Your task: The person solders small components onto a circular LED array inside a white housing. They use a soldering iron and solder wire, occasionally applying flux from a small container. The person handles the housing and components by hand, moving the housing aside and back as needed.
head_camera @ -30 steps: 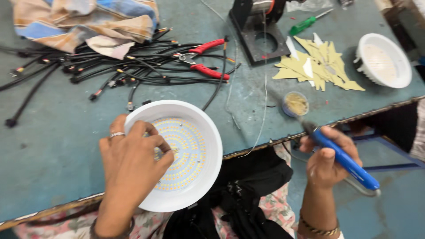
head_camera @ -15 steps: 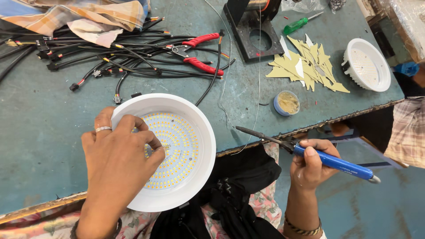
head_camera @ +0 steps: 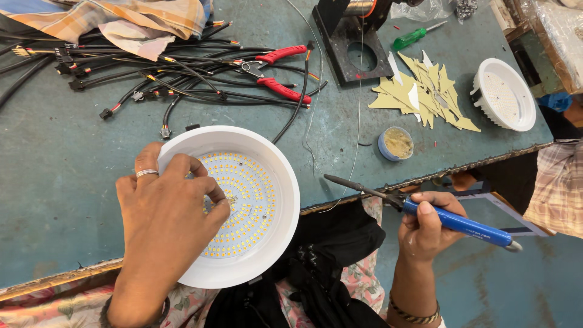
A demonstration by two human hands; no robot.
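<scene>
head view is showing the left hand lying over the near-left rim of a round white led lamp housing, with fingers curled and fingertips pressing onto the yellow led board inside it; what, if anything, is pinched between them cannot be told. a ring is sitting on one finger. the lamp housing is resting at the near edge of the blue-green workbench, partly overhanging the person's lap.

the right hand is closing in a full grip around the blue handle of a soldering iron, held off the bench edge. the iron's dark tip is pointing left toward the housing, near it but apart from it. a bracelet is circling the right wrist.

a thin solder wire is running from the far side down to the bench edge near the iron tip. a small round tin of flux is standing just beyond the right hand. farther out, a pile of yellow cut pieces is lying beside a second white housing. red-handled pliers are resting on a bundle of black cables. a black stand, a green screwdriver and a folded cloth are occupying the far edge. another person's checked sleeve is showing at right.
</scene>
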